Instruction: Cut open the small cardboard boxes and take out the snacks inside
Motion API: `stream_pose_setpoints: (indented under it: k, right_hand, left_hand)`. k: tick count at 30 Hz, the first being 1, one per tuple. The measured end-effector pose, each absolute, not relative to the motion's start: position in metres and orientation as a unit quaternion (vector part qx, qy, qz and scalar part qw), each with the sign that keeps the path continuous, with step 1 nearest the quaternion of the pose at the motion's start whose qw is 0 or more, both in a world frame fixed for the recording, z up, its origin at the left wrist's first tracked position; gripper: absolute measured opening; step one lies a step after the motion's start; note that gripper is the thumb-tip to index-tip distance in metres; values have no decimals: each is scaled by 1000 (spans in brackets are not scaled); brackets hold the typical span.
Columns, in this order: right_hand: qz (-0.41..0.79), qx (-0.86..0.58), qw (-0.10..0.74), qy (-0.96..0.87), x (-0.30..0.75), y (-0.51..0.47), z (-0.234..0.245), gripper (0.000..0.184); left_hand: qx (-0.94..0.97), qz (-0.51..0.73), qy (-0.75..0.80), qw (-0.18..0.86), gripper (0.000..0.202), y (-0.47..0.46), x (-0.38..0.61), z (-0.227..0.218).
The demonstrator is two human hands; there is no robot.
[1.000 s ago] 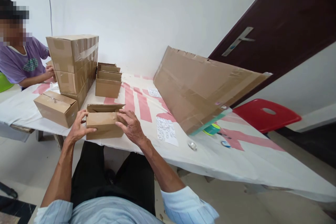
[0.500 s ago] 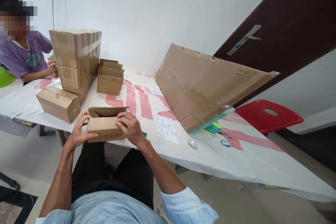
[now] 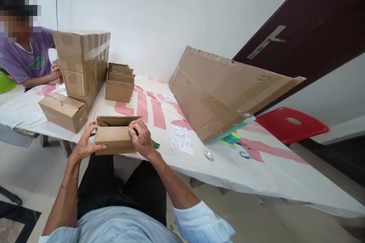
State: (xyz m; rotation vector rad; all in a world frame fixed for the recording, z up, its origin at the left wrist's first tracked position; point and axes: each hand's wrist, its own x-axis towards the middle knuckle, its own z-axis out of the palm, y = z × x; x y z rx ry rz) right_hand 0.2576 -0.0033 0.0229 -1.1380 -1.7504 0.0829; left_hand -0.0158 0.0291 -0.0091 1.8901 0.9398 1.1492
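A small open cardboard box (image 3: 115, 136) sits at the near edge of the table (image 3: 256, 174), its far flap standing up. My left hand (image 3: 85, 142) clasps its left end, thumb along the front face. My right hand (image 3: 142, 136) grips its right end with the fingers curled over the top edge. A green object (image 3: 155, 144) pokes out on the table just right of my right hand.
A closed small box (image 3: 63, 111) lies to the left. Behind it rises a taped stack of cartons (image 3: 81, 60), and several open small boxes (image 3: 119, 83). A big flat carton (image 3: 222, 93) leans at the right. Sticker sheets (image 3: 180, 139), tape rolls (image 3: 229, 139), a red stool (image 3: 291, 124). Another person (image 3: 25, 60) sits far left.
The box was lifted slightly toward me off the table edge. My right hand's fingers have curled more tightly over its right end, uncovering the green object.
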Motion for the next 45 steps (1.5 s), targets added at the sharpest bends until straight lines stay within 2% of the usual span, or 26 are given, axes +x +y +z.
stream_pose_setpoints:
  k: [9,25,33,39,42,43,45]
  right_hand:
    - [22,-503,490,-711,256,6,20,20]
    - [113,-522,543,-648,256,4,33,20]
    - [280,-517,661,-466,280,13,47,36]
    - [332,-470,690,-439,294,-17,73,35]
    - [349,-464,678,-451,294,-42,81,34]
    - [353,-465,669,-460,294,-49,82,34]
    - [355,-473,648,-479,292,-64,83,34]
  left_hand:
    - [736,438,361,369,65,29,-16,-8]
    - [739,438,358,366,63,29,-15,-8]
    - [734,447,369,353,62,30,-16,-11]
    - [707,485,424,292,73,56,-9,-10]
    - [711,498,453,203,87,61,-4,0]
    - [709,512,460,153,87,57,0,6]
    - [695,548,461,60,72,41,12,21]
